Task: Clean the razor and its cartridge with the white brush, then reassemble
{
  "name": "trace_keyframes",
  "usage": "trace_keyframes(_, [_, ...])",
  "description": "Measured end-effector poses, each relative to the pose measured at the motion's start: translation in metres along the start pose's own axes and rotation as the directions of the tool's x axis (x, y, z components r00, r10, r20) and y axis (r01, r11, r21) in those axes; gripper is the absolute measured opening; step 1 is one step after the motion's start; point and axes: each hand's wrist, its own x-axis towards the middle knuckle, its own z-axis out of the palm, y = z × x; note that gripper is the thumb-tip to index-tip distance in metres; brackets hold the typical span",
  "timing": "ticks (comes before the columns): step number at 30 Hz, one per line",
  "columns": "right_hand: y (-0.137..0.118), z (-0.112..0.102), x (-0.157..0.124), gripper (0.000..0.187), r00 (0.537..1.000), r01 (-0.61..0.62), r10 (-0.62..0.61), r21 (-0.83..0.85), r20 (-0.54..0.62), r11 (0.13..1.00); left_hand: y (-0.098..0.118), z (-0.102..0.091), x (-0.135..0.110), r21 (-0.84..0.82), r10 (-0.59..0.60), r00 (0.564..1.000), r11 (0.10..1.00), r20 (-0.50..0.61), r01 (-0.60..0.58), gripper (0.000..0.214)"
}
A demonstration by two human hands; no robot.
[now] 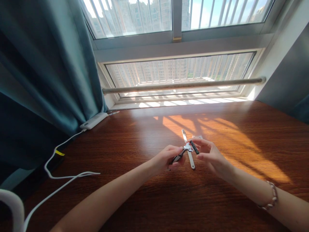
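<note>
My left hand (172,156) is closed around the dark handle of a razor (178,158), whose silver neck points up and to the right. At the end of that neck is a black razor head (194,147). The thumb and fingers of my right hand (211,158) are curled around this black head, gripping it at its edges. Whether the head is joined to the neck, I cannot tell. Beneath the razor, a slim white toothbrush-shaped stick (191,160) with a hole at its near end lies on the wooden table (135,199).
Behind my right hand lies a small clear plastic piece (197,137), partly hidden. A white power strip (94,121) with a white cable (70,176) is at the left, beside a teal curtain (55,64). A horizontal rail (183,85) crosses the window beyond the table.
</note>
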Motion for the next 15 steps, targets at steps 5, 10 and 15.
trace_keyframes(5, [0.005, -0.006, 0.005, 0.037, 0.999, 0.025, -0.029, -0.133, -0.026, 0.991, -0.002, 0.0, 0.001, -0.042, 0.038, 0.999, 0.998, -0.032, -0.04, 0.045])
trace_keyframes(10, [0.008, -0.011, 0.006, 0.035, 0.977, 0.211, -0.143, -0.722, 0.155, 0.659, 0.0, -0.002, 0.003, -0.239, 0.022, 0.999, 0.97, -0.039, -0.03, 0.044])
trace_keyframes(15, [0.016, -0.01, 0.002, 0.033, 0.913, 0.406, -0.065, -0.88, 0.403, 0.246, -0.001, -0.005, 0.003, -0.343, 0.022, 0.999, 0.939, -0.024, -0.029, 0.043])
